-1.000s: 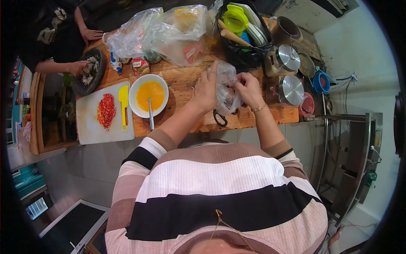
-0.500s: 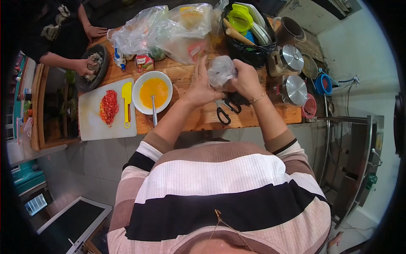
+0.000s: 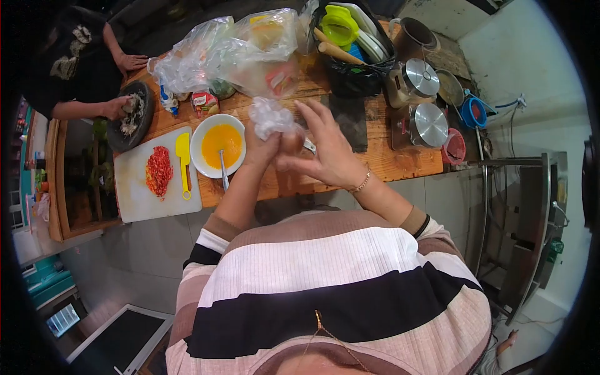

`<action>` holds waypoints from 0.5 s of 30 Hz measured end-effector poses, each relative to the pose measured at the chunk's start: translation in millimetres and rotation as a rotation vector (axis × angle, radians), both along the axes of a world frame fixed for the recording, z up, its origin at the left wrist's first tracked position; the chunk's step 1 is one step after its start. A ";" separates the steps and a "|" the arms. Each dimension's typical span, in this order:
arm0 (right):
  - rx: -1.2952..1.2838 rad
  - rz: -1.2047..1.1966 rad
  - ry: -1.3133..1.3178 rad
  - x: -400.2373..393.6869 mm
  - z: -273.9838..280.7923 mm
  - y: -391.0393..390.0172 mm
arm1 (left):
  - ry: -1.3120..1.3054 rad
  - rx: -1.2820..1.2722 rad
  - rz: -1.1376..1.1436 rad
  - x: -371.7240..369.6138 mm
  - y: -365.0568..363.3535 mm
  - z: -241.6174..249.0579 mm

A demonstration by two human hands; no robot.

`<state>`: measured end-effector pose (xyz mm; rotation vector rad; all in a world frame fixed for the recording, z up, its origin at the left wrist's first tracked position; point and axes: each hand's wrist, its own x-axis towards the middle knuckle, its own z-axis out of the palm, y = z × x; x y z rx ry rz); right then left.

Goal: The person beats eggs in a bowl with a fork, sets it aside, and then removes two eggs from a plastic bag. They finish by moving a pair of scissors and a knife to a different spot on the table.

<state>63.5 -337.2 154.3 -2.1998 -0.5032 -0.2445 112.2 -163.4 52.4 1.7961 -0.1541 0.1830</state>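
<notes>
My left hand [image 3: 265, 147] is closed around a small crumpled clear plastic bag [image 3: 270, 117], whose bunched top sticks up above the fist. Something brownish [image 3: 292, 143] shows at the lower part of the bag, too blurred to name. Just to the right, my right hand [image 3: 330, 150] is open, its fingers spread and facing the bag. A bit of metal from the scissors [image 3: 309, 146] shows between the hands; the rest is hidden. Left of my left hand stands a white bowl [image 3: 197, 139] of beaten orange-yellow liquid with a spoon [image 3: 224, 170] in it.
A white cutting board [image 3: 134, 194] holds chopped red chili [image 3: 159, 172] and a yellow spatula [image 3: 183, 159]. Another person's hand [image 3: 117, 107] works at a stone mortar [image 3: 145, 100]. Plastic bags [image 3: 250, 50], a black bag of utensils [image 3: 356, 78] and lidded jars [image 3: 430, 125] surround the workspace.
The plastic bag has moved left and is now in my left hand. My right hand has let go of it and opened. The view has shifted slightly.
</notes>
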 end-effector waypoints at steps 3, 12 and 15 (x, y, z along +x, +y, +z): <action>0.173 0.046 0.216 -11.8 -28.5 -5.0 | 0.210 -0.147 0.019 -5.0 -1.0 9.2; 0.147 0.092 0.363 -12.9 -34.7 -12.6 | 0.419 -0.332 -0.066 -36.5 -18.1 33.0; 0.109 0.135 0.137 -22.8 -36.5 -6.9 | 0.649 -0.549 0.079 -34.5 -18.7 29.7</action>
